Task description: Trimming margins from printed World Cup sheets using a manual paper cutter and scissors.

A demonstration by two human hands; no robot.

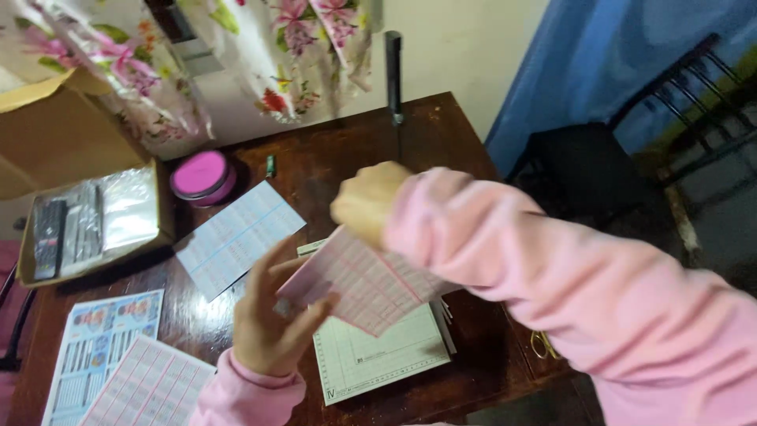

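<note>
Near the middle of the frame both hands hold a pink gridded sheet of paper (364,285) above a dark brown wooden tabletop (331,158). The left hand (272,319), in a pink sleeve at the lower centre, pinches the sheet's lower left edge between thumb and fingers. The right hand (369,201), with a pink sleeve running off to the lower right, is closed in a fist on the sheet's upper edge. Directly below the sheet lies a pale green gridded cutting board (382,359), its black handle (393,75) standing up near the top centre of the frame. Left of the hands a light blue gridded sheet (236,237) rests flat on the tabletop, and behind it sits a round pink tin (202,177). At the far left an open cardboard box (59,134) holds dark flat items in clear plastic wrap. In the lower left corner lie a printed blue and orange sheet (98,339) and another pink gridded sheet (150,386), overlapping at their edges.
</note>
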